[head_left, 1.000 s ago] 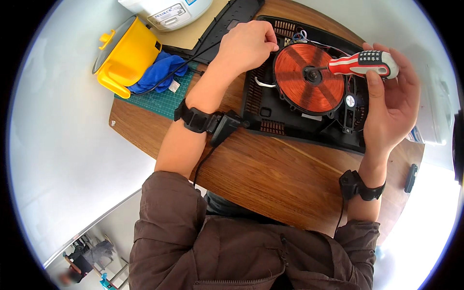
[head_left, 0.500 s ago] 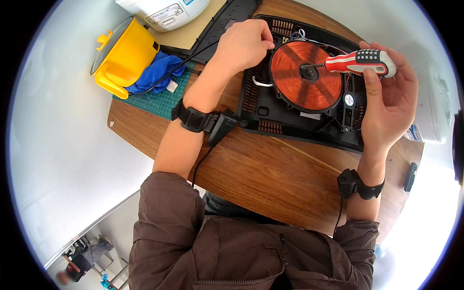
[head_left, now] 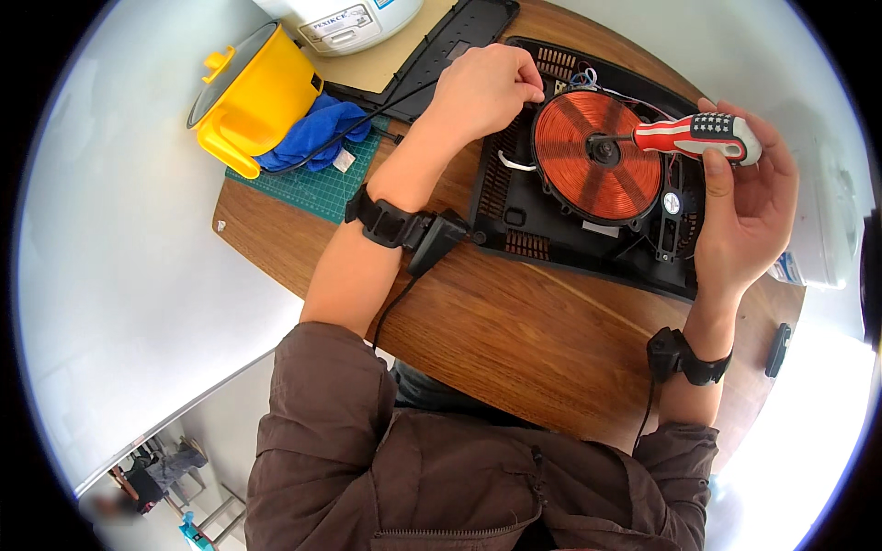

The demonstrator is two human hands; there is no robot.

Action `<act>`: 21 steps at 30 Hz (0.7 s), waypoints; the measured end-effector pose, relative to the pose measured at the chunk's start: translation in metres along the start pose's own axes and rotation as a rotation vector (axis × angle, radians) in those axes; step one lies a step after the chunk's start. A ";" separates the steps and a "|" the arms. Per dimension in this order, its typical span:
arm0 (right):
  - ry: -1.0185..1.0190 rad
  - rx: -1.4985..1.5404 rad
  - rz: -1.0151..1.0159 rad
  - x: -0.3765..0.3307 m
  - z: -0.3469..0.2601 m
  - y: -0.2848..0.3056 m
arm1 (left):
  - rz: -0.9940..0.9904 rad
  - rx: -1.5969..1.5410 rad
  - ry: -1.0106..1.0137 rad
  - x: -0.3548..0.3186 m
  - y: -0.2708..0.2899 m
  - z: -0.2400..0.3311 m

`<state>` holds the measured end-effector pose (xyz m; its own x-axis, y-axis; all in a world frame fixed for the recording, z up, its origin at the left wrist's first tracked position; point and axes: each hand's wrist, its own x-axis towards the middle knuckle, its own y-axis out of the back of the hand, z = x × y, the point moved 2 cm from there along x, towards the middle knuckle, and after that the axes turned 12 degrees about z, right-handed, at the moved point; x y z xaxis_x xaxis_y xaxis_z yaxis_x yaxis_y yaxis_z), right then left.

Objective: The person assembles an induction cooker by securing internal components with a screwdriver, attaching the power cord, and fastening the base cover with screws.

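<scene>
My right hand [head_left: 749,216] holds a screwdriver [head_left: 689,135] with a red, white and black star-patterned handle. Its shaft points left, and the tip is over the hub of a round copper coil [head_left: 574,179]. The coil lies in the opened black housing [head_left: 542,225] of an induction cooker. My left hand [head_left: 482,92] is closed in a pinch above the housing's far left part, beside the coil; what its fingers hold, if anything, is hidden. Near my right fingers, a small fan [head_left: 673,202] is fixed in the housing.
To the left, a yellow pot [head_left: 262,96] with a glass lid stands by a blue cloth [head_left: 317,133] on a green cutting mat [head_left: 299,191]. A black panel [head_left: 459,55] and a white appliance [head_left: 354,23] are at the back. A clear container [head_left: 818,220] stands at the right.
The whole view has shifted a little, so the table and its things appear slightly farther right and lower. Both hands keep nearly the same pose, and the screwdriver stays at the coil's hub.
</scene>
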<state>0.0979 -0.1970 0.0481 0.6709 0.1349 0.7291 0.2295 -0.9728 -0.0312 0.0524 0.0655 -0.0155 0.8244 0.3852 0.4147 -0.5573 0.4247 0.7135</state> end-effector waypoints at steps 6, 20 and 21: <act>0.013 -0.019 0.000 0.000 0.000 0.000 | 0.024 0.008 -0.057 0.001 -0.001 -0.001; 0.042 0.006 -0.015 -0.001 0.001 0.000 | 0.045 0.098 -0.224 -0.001 0.005 0.012; 0.045 0.003 -0.020 -0.001 0.001 -0.001 | 0.041 0.096 -0.218 -0.001 0.005 0.011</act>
<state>0.0978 -0.1962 0.0473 0.6337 0.1451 0.7598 0.2447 -0.9694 -0.0190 0.0496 0.0583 -0.0062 0.8089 0.2098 0.5492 -0.5874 0.3282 0.7398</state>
